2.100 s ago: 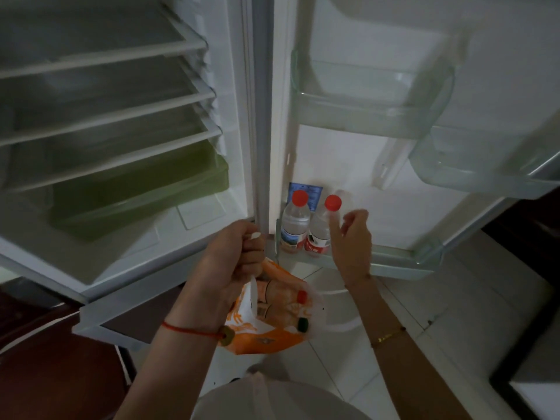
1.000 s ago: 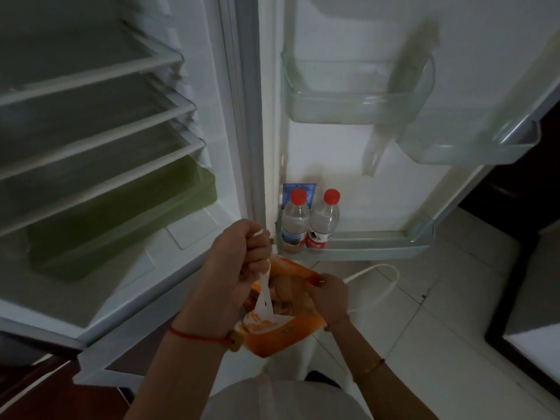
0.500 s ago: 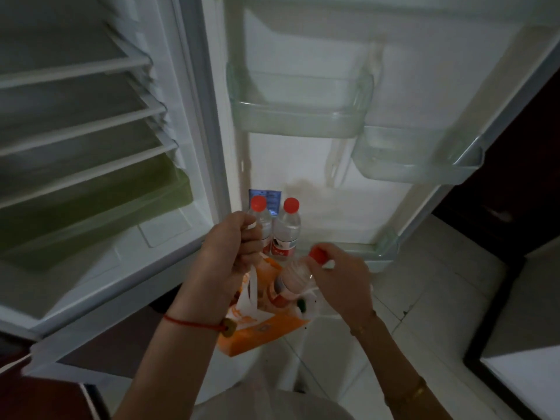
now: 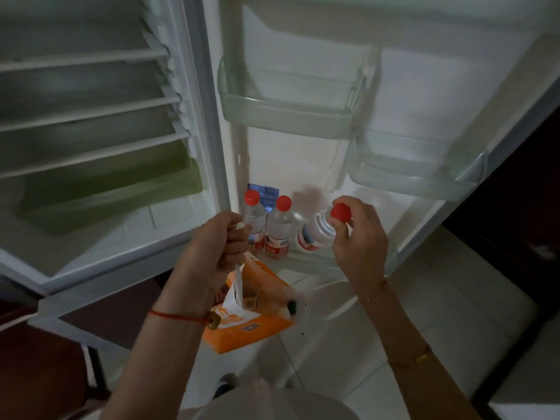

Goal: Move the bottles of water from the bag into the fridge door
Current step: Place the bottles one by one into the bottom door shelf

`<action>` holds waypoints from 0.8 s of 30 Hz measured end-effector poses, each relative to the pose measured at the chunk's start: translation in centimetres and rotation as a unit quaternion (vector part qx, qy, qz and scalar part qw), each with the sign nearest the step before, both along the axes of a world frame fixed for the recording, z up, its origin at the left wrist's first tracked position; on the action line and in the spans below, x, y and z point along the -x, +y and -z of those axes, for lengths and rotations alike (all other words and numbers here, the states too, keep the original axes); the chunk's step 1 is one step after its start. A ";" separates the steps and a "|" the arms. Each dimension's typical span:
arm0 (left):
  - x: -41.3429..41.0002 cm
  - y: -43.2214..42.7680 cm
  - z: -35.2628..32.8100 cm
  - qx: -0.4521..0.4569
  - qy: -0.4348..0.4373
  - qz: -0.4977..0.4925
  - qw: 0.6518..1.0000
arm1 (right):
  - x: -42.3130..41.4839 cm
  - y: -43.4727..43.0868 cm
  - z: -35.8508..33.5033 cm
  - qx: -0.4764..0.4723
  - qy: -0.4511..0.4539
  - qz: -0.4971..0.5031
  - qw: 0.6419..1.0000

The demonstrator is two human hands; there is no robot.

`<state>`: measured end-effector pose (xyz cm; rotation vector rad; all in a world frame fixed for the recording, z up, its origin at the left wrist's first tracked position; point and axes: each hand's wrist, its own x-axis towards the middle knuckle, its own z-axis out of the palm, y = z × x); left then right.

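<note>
our right hand (image 4: 359,234) pinches the red cap of a tilted water bottle (image 4: 315,234), base pointing down-left toward the bottom door shelf (image 4: 321,263) beside the two standing bottles (image 4: 266,228), while our left hand (image 4: 222,241) grips the orange bag (image 4: 245,325) handle below.

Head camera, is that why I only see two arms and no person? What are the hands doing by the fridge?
Yes. The camera sits on the person's head and looks down, so you see only their arms. The left hand grips the handle of an orange bag. The right hand holds a water bottle by its red cap, tilted, next to two bottles already standing in the lowest fridge door shelf.
</note>
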<state>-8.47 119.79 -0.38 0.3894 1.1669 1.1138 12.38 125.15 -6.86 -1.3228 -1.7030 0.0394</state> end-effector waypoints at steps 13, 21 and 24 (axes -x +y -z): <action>-1.6 -0.5 0.5 0.000 0.017 -0.009 1.000 | 1.4 4.9 3.5 0.116 -0.118 -0.024 0.986; -2.8 -0.5 0.6 0.013 0.021 -0.017 1.000 | 1.2 5.9 4.3 0.142 -0.130 -0.039 0.981; -3.3 -0.6 0.3 0.011 0.031 -0.013 0.999 | 1.0 5.9 4.5 0.175 -0.103 -0.056 0.977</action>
